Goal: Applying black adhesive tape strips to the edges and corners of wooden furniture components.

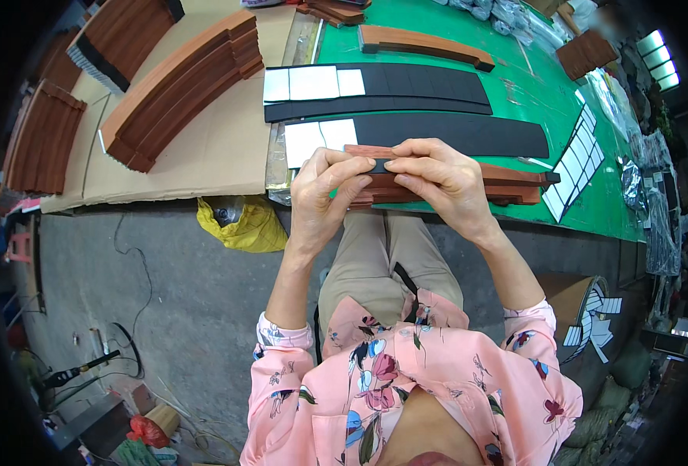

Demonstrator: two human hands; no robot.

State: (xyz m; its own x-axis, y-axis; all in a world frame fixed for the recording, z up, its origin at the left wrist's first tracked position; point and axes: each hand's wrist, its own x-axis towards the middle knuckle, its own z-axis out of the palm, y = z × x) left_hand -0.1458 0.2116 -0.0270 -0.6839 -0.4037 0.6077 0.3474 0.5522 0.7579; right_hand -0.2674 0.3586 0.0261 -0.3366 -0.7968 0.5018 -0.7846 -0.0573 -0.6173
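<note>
In front of my body, my left hand (328, 185) and my right hand (442, 180) face each other, thumbs and fingers pinched. Between them they hold a small black strip (379, 165), one end in each pinch. Just below and behind the strip lie reddish-brown curved wooden pieces (507, 186), partly covered by my hands; one has a black tip at its right end. Beyond my hands is a black sheet (452, 133) with white backing paper (305, 138) at its left. Whether my fingers also touch the wood cannot be made out.
More black strips (406, 81) and a single curved wooden piece (429, 46) lie farther back on the green table (530, 85). Stacked wooden pieces (188, 89) stand on cardboard at left. White scored sheets (577, 163) lie right. A yellow bag (239, 225) sits below the table edge.
</note>
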